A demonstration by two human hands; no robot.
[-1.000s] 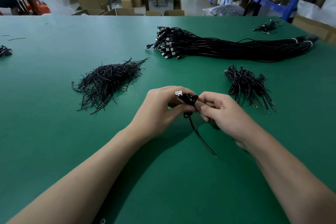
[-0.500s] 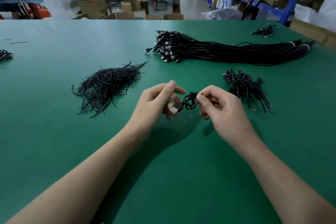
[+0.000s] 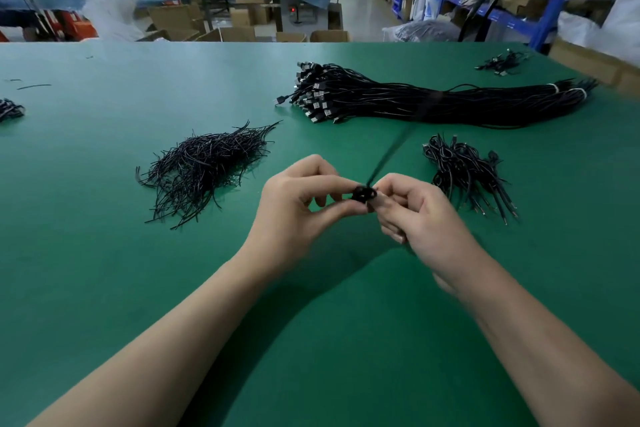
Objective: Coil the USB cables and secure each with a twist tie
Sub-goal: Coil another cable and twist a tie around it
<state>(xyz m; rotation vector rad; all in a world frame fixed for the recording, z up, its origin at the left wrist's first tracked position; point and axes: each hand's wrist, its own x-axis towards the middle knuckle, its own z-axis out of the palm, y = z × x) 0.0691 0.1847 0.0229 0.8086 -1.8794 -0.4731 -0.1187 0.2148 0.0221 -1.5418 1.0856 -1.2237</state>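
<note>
In the head view, the left hand [image 3: 294, 208] and right hand [image 3: 429, 222] meet over the green surface [image 3: 104, 288]. The fingers [image 3: 332, 211] of both are curled, pinching one small coiled cable [image 3: 363, 193] between them. A blurred black strand [image 3: 388, 152] flicks up from it, so I judge this coil is mid-tying. A finished pile [image 3: 464, 173] lies to the right. The big uncoiled bundle [image 3: 433, 100] and the heap of twist ties [image 3: 204, 163] tell me most of the work remains.

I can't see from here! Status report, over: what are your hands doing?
Left hand and right hand both pinch coiled cable. Loose tail sticks up, blurred. Nothing in the way.
</note>
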